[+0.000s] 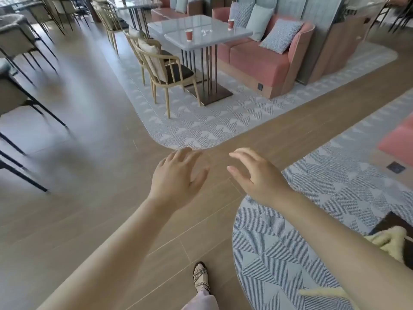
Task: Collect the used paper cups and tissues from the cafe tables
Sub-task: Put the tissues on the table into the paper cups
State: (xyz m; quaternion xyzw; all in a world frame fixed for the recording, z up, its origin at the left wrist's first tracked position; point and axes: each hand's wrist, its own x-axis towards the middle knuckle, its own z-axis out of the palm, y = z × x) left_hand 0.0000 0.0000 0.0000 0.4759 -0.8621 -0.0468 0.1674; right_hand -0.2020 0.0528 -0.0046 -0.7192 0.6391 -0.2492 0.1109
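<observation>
Your left hand (176,175): fingers loose, holding nothing | your right hand (259,175): same | grey table (223,33) well ahead by pink sofa (257,61): near red cup (189,35), far red cup (231,23), white tissue (204,31) between them | cup print too small to read

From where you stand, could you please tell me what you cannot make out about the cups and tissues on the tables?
- Head view: whether the near cup and the far cup are empty; too small and distant.
- Head view: the white scrap between them, too small to confirm as tissue.
- Head view: the rear table, its top blurred and cut off by the upper edge.
</observation>
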